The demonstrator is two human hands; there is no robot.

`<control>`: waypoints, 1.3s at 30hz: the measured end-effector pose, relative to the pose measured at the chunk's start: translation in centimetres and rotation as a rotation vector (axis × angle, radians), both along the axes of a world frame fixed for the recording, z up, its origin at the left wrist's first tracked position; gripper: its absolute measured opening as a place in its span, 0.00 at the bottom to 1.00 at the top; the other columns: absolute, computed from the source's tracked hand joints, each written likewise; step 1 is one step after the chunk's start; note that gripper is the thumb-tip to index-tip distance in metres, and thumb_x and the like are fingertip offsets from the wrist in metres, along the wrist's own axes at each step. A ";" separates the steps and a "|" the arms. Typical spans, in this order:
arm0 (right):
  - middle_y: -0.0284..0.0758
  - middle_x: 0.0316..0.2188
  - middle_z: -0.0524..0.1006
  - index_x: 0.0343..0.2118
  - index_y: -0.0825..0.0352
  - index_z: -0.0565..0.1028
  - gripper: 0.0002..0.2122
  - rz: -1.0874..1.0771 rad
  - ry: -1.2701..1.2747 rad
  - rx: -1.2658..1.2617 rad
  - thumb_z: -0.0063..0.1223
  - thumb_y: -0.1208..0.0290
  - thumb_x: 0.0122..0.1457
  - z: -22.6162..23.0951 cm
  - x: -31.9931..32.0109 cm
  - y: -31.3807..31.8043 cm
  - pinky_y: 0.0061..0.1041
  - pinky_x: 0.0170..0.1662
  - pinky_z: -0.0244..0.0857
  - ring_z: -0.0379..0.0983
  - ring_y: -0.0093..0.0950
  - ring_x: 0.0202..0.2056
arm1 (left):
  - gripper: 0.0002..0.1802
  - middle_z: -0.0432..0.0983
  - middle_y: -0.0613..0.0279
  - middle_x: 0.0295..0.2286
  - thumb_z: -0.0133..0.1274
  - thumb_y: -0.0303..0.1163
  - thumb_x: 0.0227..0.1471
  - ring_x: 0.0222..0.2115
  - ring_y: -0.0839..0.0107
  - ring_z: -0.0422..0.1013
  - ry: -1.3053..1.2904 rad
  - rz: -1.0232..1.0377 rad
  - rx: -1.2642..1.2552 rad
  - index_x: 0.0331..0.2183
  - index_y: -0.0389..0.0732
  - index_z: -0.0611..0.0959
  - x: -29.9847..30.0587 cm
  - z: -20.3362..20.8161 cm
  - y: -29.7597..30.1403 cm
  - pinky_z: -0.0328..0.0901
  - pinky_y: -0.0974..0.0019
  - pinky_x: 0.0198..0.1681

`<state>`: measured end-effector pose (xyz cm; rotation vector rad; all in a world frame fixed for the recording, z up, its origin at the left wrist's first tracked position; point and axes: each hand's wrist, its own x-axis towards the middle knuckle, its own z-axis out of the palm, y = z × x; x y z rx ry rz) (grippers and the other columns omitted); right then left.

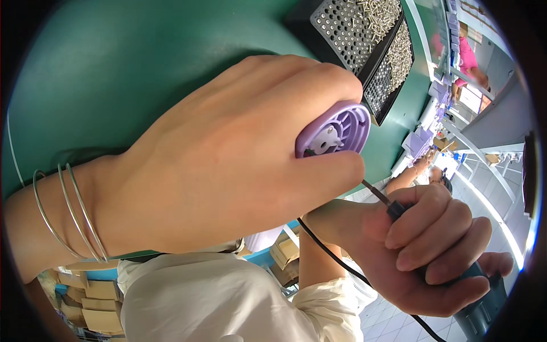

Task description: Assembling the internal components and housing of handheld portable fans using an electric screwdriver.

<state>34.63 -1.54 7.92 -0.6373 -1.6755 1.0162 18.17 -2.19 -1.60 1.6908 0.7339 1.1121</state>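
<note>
My left hand point(228, 137), with thin silver bangles at the wrist, fills the middle of the view. Its fingers and thumb wrap around a round light-purple plastic housing point(356, 122). Ribs and a small whitish inner piece point(326, 138) show inside the housing's open face. In my right hand point(433, 245), at the lower right, is a dark electric screwdriver point(481, 310), gripped in curled fingers. Its thin metal bit point(375, 190) points up toward my left thumb. The thumb covers the bit's tip, so I cannot tell whether it touches the housing. A black cord point(330, 253) runs below.
Black perforated trays point(371, 108) with many small silver screws point(380, 20) stand on the green tabletop point(142, 45), beyond my left hand. Purple parts point(419, 139) line the bench at right, where co-workers sit, one in pink point(467, 57). Cardboard boxes point(102, 313) lie at the lower left.
</note>
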 end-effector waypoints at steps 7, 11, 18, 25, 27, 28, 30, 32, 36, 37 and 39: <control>0.30 0.23 0.64 0.37 0.68 0.65 0.13 -0.048 0.032 -0.001 0.38 0.61 0.66 -0.4 -0.6 -0.2 0.20 0.19 0.54 0.60 0.19 0.17 | 0.20 0.68 0.55 0.47 0.64 0.25 0.41 0.44 0.56 0.67 0.022 0.030 0.048 0.40 0.46 0.81 0.1 0.0 0.3 0.66 0.60 0.45; 0.30 0.23 0.64 0.39 0.69 0.65 0.13 -0.010 0.052 0.025 0.38 0.61 0.66 -0.7 -0.7 -0.2 0.20 0.19 0.54 0.60 0.19 0.17 | 0.17 0.68 0.55 0.47 0.63 0.26 0.43 0.43 0.56 0.67 0.110 0.005 0.086 0.40 0.45 0.81 -0.1 0.9 0.6 0.65 0.60 0.45; 0.29 0.23 0.65 0.42 0.72 0.68 0.16 -0.048 0.064 0.066 0.38 0.61 0.66 -0.8 -0.8 -0.4 0.19 0.19 0.55 0.60 0.19 0.17 | 0.22 0.70 0.54 0.44 0.60 0.27 0.46 0.41 0.60 0.68 -0.103 0.053 -0.142 0.45 0.37 0.76 0.5 0.5 0.6 0.65 0.62 0.45; 0.28 0.23 0.65 0.41 0.72 0.67 0.15 -0.037 0.046 0.066 0.39 0.61 0.66 -0.6 -0.6 -0.4 0.19 0.18 0.54 0.60 0.18 0.16 | 0.23 0.71 0.53 0.42 0.58 0.28 0.47 0.40 0.61 0.68 -0.095 -0.007 -0.256 0.47 0.35 0.74 0.1 0.7 0.6 0.65 0.63 0.45; 0.28 0.23 0.65 0.40 0.71 0.67 0.15 -0.040 0.044 0.071 0.40 0.61 0.65 -0.5 -0.6 -0.5 0.19 0.18 0.54 0.60 0.18 0.16 | 0.24 0.71 0.53 0.42 0.59 0.28 0.47 0.40 0.61 0.69 -0.068 0.029 0.000 0.47 0.35 0.74 0.3 -0.1 1.0 0.65 0.63 0.45; 0.28 0.23 0.65 0.40 0.71 0.67 0.15 -0.040 0.043 0.072 0.40 0.61 0.65 -0.4 -0.7 -0.5 0.19 0.18 0.54 0.60 0.18 0.16 | 0.24 0.71 0.53 0.42 0.59 0.28 0.47 0.40 0.61 0.69 -0.055 0.047 0.128 0.47 0.35 0.74 0.3 -0.5 1.1 0.65 0.63 0.45; 0.28 0.22 0.65 0.39 0.70 0.66 0.14 -0.065 0.074 0.090 0.41 0.61 0.65 -0.5 -0.7 -0.5 0.19 0.17 0.54 0.60 0.18 0.15 | 0.24 0.71 0.54 0.42 0.59 0.28 0.47 0.40 0.61 0.69 -0.022 0.084 0.380 0.48 0.35 0.74 0.4 -0.8 1.5 0.65 0.62 0.45; 0.28 0.22 0.65 0.38 0.70 0.67 0.14 -0.069 0.057 0.090 0.41 0.61 0.65 -0.4 -0.6 -0.6 0.18 0.16 0.54 0.60 0.18 0.15 | 0.25 0.71 0.54 0.42 0.59 0.29 0.47 0.40 0.61 0.69 -0.024 0.067 0.227 0.48 0.36 0.74 0.4 -0.2 1.3 0.65 0.62 0.45; 0.27 0.21 0.65 0.38 0.69 0.68 0.14 -0.112 0.055 0.127 0.42 0.60 0.65 -0.4 -0.9 -0.8 0.17 0.14 0.53 0.59 0.18 0.13 | 0.26 0.71 0.53 0.41 0.60 0.30 0.46 0.41 0.61 0.69 -0.036 -0.009 -0.375 0.48 0.36 0.73 0.3 2.0 1.0 0.65 0.62 0.46; 0.27 0.21 0.65 0.38 0.69 0.68 0.14 -0.112 0.054 0.128 0.42 0.60 0.65 -0.4 -0.9 -0.8 0.17 0.14 0.53 0.59 0.18 0.13 | 0.26 0.71 0.53 0.41 0.60 0.30 0.46 0.41 0.61 0.69 -0.037 -0.010 -0.374 0.48 0.36 0.73 0.4 2.0 1.0 0.65 0.62 0.46; 0.27 0.21 0.65 0.39 0.69 0.68 0.15 -0.098 0.017 0.162 0.42 0.60 0.65 -0.4 -0.9 -0.7 0.17 0.14 0.54 0.58 0.18 0.13 | 0.26 0.71 0.53 0.41 0.60 0.30 0.47 0.41 0.61 0.69 -0.058 0.009 -0.277 0.49 0.36 0.73 0.5 1.3 0.8 0.65 0.62 0.46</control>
